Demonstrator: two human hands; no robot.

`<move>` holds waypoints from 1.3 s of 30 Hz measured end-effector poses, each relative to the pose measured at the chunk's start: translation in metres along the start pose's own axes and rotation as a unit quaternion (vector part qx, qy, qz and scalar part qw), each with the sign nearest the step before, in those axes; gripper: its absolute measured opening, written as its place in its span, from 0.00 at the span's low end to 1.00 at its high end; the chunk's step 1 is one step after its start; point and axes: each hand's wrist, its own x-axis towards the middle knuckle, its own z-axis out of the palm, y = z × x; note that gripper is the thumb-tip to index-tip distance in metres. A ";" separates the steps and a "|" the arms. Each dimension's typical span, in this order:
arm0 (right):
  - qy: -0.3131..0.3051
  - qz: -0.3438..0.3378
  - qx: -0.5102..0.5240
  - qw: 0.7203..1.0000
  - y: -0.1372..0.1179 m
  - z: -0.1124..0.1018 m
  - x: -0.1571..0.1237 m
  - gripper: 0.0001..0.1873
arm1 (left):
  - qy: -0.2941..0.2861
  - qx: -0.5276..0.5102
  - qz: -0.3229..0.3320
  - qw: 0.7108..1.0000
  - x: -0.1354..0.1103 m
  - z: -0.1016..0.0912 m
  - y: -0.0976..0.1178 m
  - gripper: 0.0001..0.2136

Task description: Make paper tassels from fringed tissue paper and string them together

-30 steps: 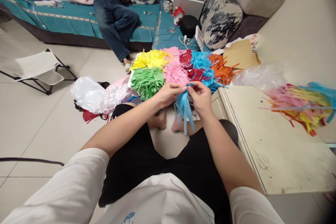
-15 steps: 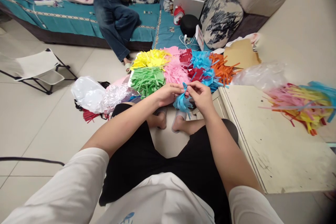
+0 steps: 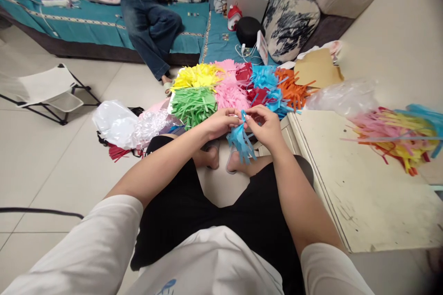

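A blue paper tassel [image 3: 241, 139] hangs between my hands above my lap. My left hand [image 3: 221, 123] pinches its top from the left, fingers closed. From the right, my right hand [image 3: 267, 125] grips the same top, fingers curled. Just beyond my hands lie piles of fringed paper: green [image 3: 194, 105], yellow [image 3: 197, 76], pink [image 3: 230, 93], red [image 3: 255, 96], blue [image 3: 268, 78] and orange [image 3: 292, 87].
A worn white tabletop [image 3: 360, 193] at my right carries a heap of mixed coloured strips [image 3: 394, 136] and a clear plastic bag [image 3: 341, 97]. White plastic bags [image 3: 119, 124] lie on the tiled floor. Another person [image 3: 148, 14] sits on the teal sofa. A folding stool [image 3: 44, 90] stands left.
The tassel's long strands, hanging straight a second ago, bunched up under my fingers and now hang shorter and spread. Both hands stayed close together, shifting only slightly.
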 end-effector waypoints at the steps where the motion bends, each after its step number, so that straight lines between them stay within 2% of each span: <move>1: -0.004 0.008 0.004 1.000 0.000 0.000 0.000 0.10 | 0.000 0.010 0.001 1.000 0.000 0.000 0.000 0.13; 9: 0.014 0.060 -0.019 0.998 0.003 0.003 0.001 0.07 | 0.011 0.039 -0.006 0.999 -0.004 0.003 0.005 0.11; 15: 0.021 0.065 -0.039 0.997 -0.004 0.006 -0.003 0.05 | -0.007 0.044 0.011 0.999 -0.002 0.002 0.002 0.10; 22: 0.030 0.016 -0.082 0.996 -0.010 0.003 -0.002 0.03 | -0.018 0.002 -0.009 1.000 -0.002 0.001 -0.002 0.13; 28: 0.011 0.096 -0.003 0.995 -0.002 0.000 0.000 0.08 | -0.024 -0.038 -0.051 0.998 -0.002 0.003 -0.001 0.06; 30: -0.003 0.117 0.026 0.993 0.000 -0.001 0.001 0.08 | -0.029 -0.043 -0.070 0.996 -0.002 0.003 -0.001 0.07; 35: 0.001 0.129 0.045 0.991 -0.004 0.000 -0.001 0.08 | -0.038 -0.056 -0.084 0.994 -0.002 0.003 -0.004 0.07; 39: -0.003 0.144 0.087 0.986 -0.009 0.002 -0.001 0.09 | -0.012 -0.058 -0.075 0.995 -0.002 0.005 -0.005 0.08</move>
